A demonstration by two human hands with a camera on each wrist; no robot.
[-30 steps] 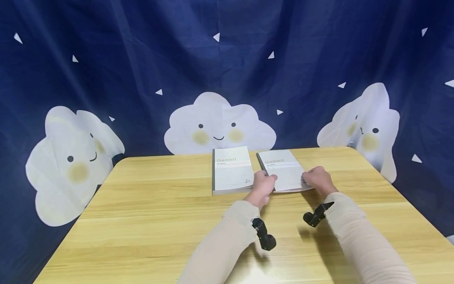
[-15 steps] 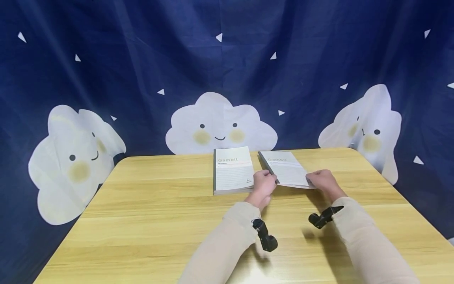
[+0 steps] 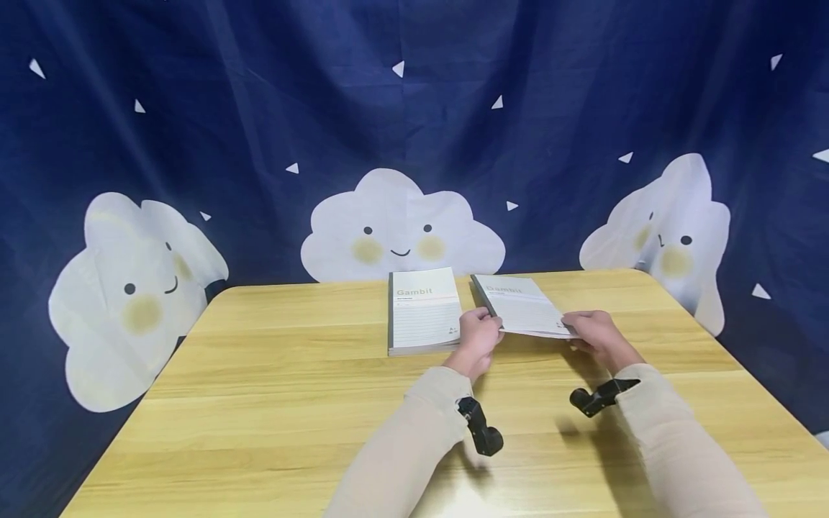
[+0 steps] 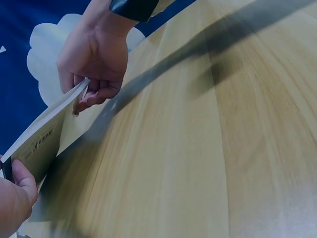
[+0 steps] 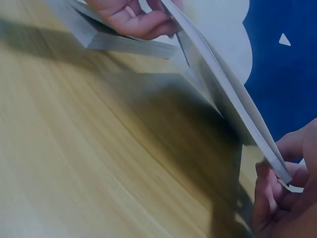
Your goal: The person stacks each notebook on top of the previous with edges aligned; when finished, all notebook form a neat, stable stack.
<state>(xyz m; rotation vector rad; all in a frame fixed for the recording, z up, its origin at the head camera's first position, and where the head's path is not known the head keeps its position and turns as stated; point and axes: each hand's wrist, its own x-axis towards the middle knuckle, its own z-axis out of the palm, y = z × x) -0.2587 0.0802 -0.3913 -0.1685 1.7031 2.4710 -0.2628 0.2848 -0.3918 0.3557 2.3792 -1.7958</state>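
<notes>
Both hands hold a notebook (image 3: 521, 306) with a white lined cover, dark spine and "Gambit" lettering. Its near edge is raised off the table and tilts toward the far side. My left hand (image 3: 478, 338) pinches the near corner by the spine, thumb on the underside in the left wrist view. The opposite near corner is in the grip of my right hand (image 3: 599, 337), whose fingers (image 5: 270, 191) curl under the edge in the right wrist view. Just left of it lies a stack of matching notebooks (image 3: 424, 309), close to my left hand.
The wooden table (image 3: 259, 403) spreads out in front and to both sides. A dark blue curtain (image 3: 259, 129) with white clouds hangs behind its far edge. Each sleeve carries a black wrist camera, the left one (image 3: 481, 428) and the right one (image 3: 602, 397).
The held notebook's near edge has risen off the table, its cover now foreshortened. My right hand has moved slightly right and up with its corner; the left hand stays near its place. The stack is unmoved.
</notes>
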